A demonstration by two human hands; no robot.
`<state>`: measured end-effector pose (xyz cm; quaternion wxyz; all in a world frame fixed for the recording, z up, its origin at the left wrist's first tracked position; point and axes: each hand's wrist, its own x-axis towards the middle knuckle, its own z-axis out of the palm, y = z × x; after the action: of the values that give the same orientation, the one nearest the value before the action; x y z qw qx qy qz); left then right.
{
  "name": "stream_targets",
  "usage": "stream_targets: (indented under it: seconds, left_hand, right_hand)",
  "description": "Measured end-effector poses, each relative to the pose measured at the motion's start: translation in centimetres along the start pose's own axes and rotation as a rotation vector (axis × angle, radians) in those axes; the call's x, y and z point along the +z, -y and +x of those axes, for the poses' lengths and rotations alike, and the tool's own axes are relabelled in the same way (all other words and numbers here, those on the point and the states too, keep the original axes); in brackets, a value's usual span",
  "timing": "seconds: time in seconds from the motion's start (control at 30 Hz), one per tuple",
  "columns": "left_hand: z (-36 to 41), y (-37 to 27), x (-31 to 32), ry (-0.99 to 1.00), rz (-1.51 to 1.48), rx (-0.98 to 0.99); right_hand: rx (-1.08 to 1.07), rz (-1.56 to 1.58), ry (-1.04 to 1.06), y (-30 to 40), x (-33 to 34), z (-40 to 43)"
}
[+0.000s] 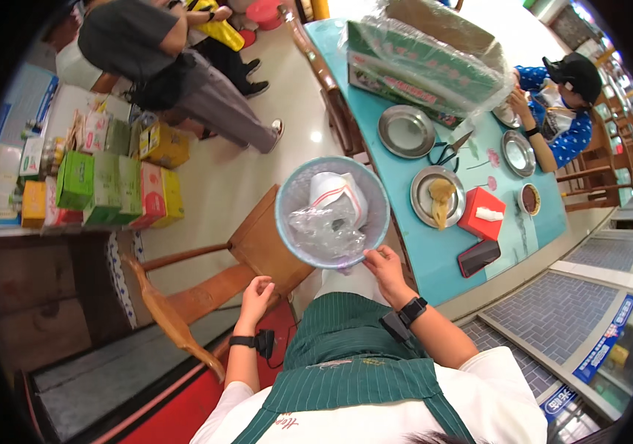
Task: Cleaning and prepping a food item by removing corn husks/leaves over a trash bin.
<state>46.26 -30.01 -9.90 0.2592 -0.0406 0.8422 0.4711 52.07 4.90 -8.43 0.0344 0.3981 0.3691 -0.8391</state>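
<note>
My right hand (387, 272) grips the near right rim of a round blue plastic bin (281, 222), which is lined with a clear bag. Crumpled clear plastic film (325, 230) and a white paper container with red stripes (338, 191) lie inside it. My left hand (257, 299) is held off to the left, below the bin, its fingers apart and nothing in them. A wooden chair (264, 244) stands beneath and left of the bin. What supports the bin from below is hidden.
On the blue table (438, 277) are metal plates (407, 131), scissors (449, 150), a red tissue box (482, 213), a phone (479, 258), a bowl (529, 200) and a plastic-covered carton (422, 72). A person (563, 111) sits across it. Another person (205, 100) stands by stacked boxes (111, 188).
</note>
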Motion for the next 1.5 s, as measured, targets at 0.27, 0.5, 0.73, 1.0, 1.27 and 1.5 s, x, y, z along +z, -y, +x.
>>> stream_targets:
  seconds: [0.27, 0.5, 0.73, 1.0, 1.27, 1.5]
  left_hand:
    - [9.2, -8.6, -1.1, 0.123, 0.249, 0.035]
    - [23.0, -15.0, -0.5, 0.239, 0.653, 0.138]
    - [46.7, -8.9, -2.0, 0.622, 1.17, 0.238]
    - [52.8, -17.2, 5.9, 1.056, 1.664, 0.333]
    - [49.9, -17.3, 13.0, 1.474, 1.585, 0.88]
    - [34.3, -21.1, 20.4, 1.434, 1.317, 1.038]
  right_hand:
    - [-0.052, 0.152, 0.138, 7.6, 3.4, -2.0]
    - [-0.233, -0.01, 0.019, 13.1, 1.8, -0.4]
    - [-0.332, 0.185, -0.2, 16.6, 3.5, -2.7]
    - [-0.671, 0.644, -0.823, 6.2, 9.0, -10.8]
    - [-0.812, 0.758, -1.381, -5.6, 9.4, -19.1]
    - [-1.006, 1.252, -1.417, -17.3, -3.2, -19.3]
